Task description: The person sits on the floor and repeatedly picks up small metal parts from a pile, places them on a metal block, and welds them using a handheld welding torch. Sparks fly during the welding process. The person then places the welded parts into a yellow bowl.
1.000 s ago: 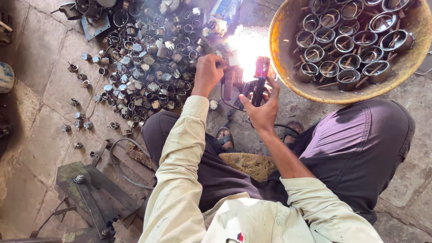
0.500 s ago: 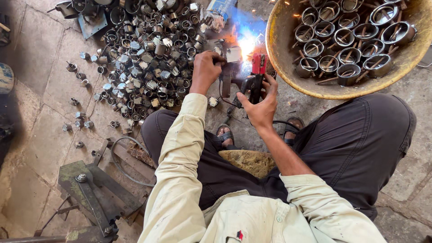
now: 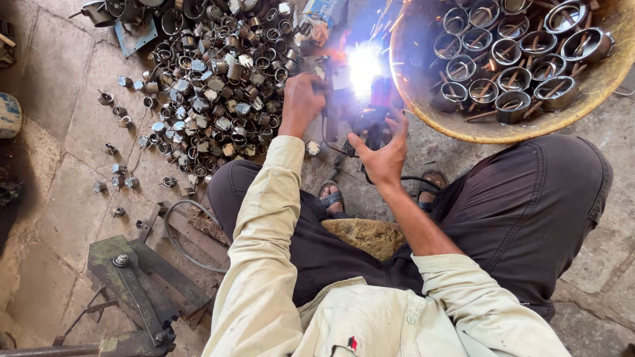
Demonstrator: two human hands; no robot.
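Nearest to me was the person's pale cream shirt [image 3: 370,317], with a small red and dark tag sewn on its front, too small to make out. Dark trousers [image 3: 529,211] covered the bent knees, and a sandalled foot [image 3: 331,197] rested on the stone floor [image 3: 73,132] beside a yellowish cushion [image 3: 367,235]. At about eight o'clock from the person lay a greenish metal jig [image 3: 135,284] with a bolt on it and a grey cable looping past.

Farther out, the left hand [image 3: 301,102] was clenched around a dark upright handle [image 3: 331,116], gripping it firmly. The right hand [image 3: 383,153] was curled about a dark welding holder [image 3: 370,122] with a red part at its top, thumb spread out to the side. Just beyond both hands, at twelve o'clock, burned a white-blue welding flash [image 3: 364,66], sparks flying upward; the piece being welded was hidden in the glare, so I could not tell its shape.

At ten to eleven o'clock a heap of small metal rings and caps [image 3: 211,86] spread over the floor, grey and shiny, with strays scattered toward nine o'clock. At one to two o'clock sat a wide yellowish basin [image 3: 595,92] full of finished round metal cups [image 3: 512,79], each with a thin rod handle. At the far top, by the flash, lay a blue-printed packet [image 3: 327,12].
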